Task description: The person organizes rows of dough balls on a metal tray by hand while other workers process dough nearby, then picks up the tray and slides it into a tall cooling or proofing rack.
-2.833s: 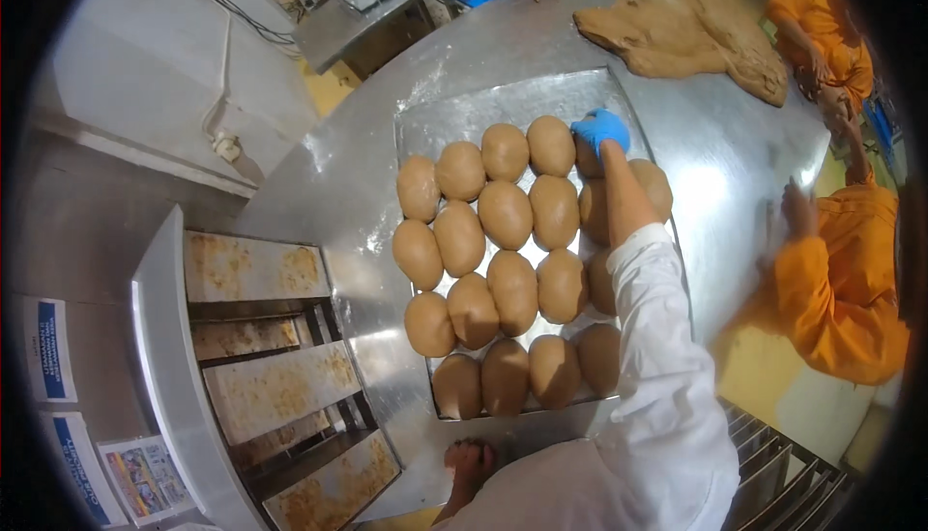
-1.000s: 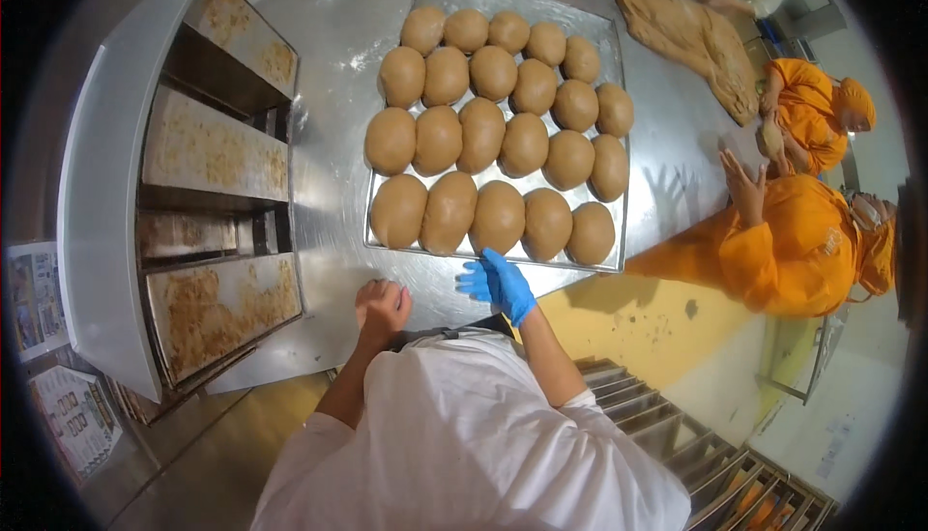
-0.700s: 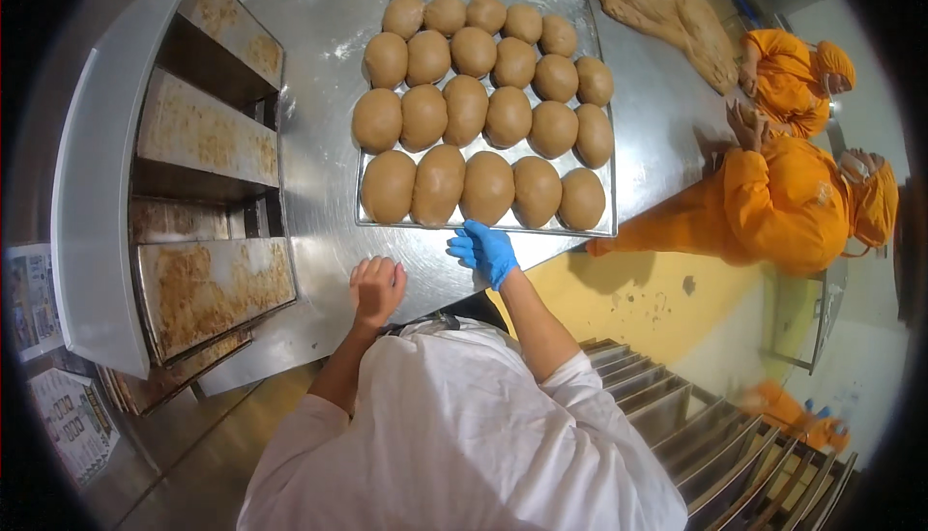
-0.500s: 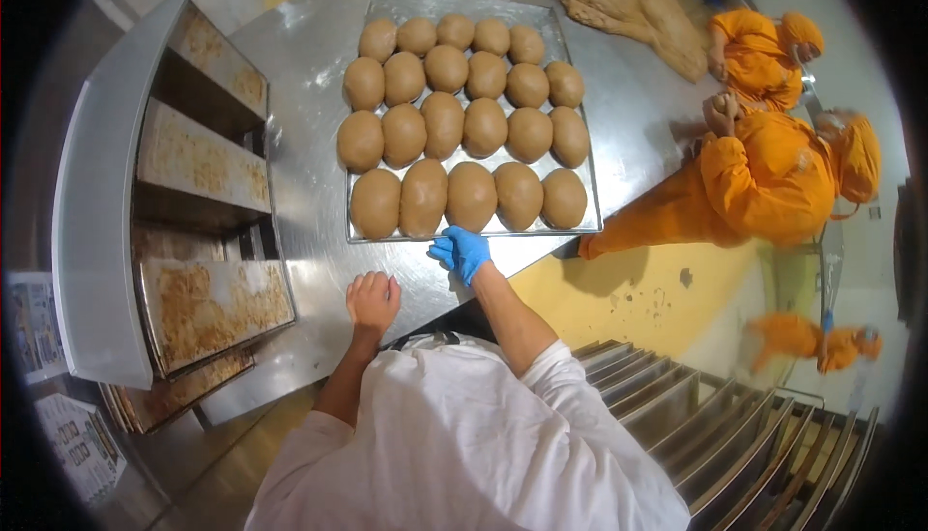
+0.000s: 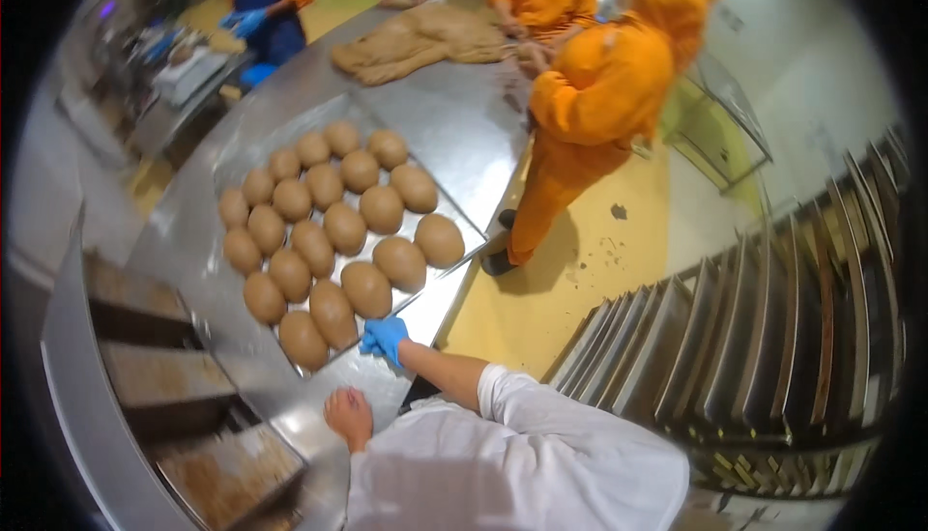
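My right hand (image 5: 385, 340), in a blue glove, is closed at the near rim of a shallow metal tray (image 5: 468, 241), with its curled fingers on the rim. Several rows of smooth, light-brown dough balls (image 5: 344, 229) fill the tray. One dough ball (image 5: 365, 289) sits just beyond the gloved knuckles. My left hand (image 5: 348, 417), bare and loosely curled, is near the edge of the steel table (image 5: 394, 106) and holds nothing that I can see. Its fingertips are partly hidden.
A big slab of brown dough (image 5: 425, 40) lies at the table's far end. Two people in orange (image 5: 604, 86) stand beside it. On my left is a rack of stained trays (image 5: 232, 473); on my right, a long row of upright metal trays (image 5: 715, 338).
My view has swung right, so the tray appears turned and further left. More of the far room and right-hand trays shows. My right hand stays at the rim, my left beside it.
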Demonstrator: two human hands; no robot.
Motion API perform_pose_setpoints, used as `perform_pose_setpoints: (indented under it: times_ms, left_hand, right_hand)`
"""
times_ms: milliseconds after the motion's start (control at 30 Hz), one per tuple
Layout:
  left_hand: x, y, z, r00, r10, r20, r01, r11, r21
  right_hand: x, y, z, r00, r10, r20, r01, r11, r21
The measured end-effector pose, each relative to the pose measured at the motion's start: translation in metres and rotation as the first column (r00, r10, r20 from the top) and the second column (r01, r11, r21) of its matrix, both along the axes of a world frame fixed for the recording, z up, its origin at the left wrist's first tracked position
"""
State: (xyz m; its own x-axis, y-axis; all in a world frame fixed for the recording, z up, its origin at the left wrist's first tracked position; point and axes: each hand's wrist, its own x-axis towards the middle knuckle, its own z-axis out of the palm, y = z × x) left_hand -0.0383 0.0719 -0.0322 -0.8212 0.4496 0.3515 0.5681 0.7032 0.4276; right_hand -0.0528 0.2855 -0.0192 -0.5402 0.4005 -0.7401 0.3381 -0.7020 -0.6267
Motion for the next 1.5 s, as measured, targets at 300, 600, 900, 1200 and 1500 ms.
perform_pose_setpoints:
  times_ms: [300,600,900,1200,1500]
  left_hand:
    - [-0.001,0.001,0.007,1.000,0.018,-0.020,-0.019,1.000,-0.020]
    - [-0.008,-0.005,0.001,0.930,0.193,0.312,-0.160,0.979,-0.128]
    - [-0.080,0.005,0.020,0.114,-0.394,0.912,-0.792,0.518,0.323]
    - [-0.070,0.010,0.017,0.185,-0.388,0.903,-0.771,0.512,0.378]
    - [-0.070,0.019,0.024,0.176,-0.302,0.937,-0.747,0.579,0.326]
  right_hand:
    - [0.003,0.002,0.030,0.988,0.145,0.044,-0.143,0.988,-0.053]
    - [-0.002,-0.001,0.020,0.998,0.040,0.039,-0.035,0.992,-0.120]
    - [0.022,0.010,0.041,0.997,0.047,-0.056,-0.049,0.998,-0.041]
    - [0.044,0.062,0.039,0.998,-0.057,-0.040,0.054,0.996,-0.065]
    - [0.035,0.073,0.032,1.000,0.018,0.007,-0.018,0.999,-0.032]
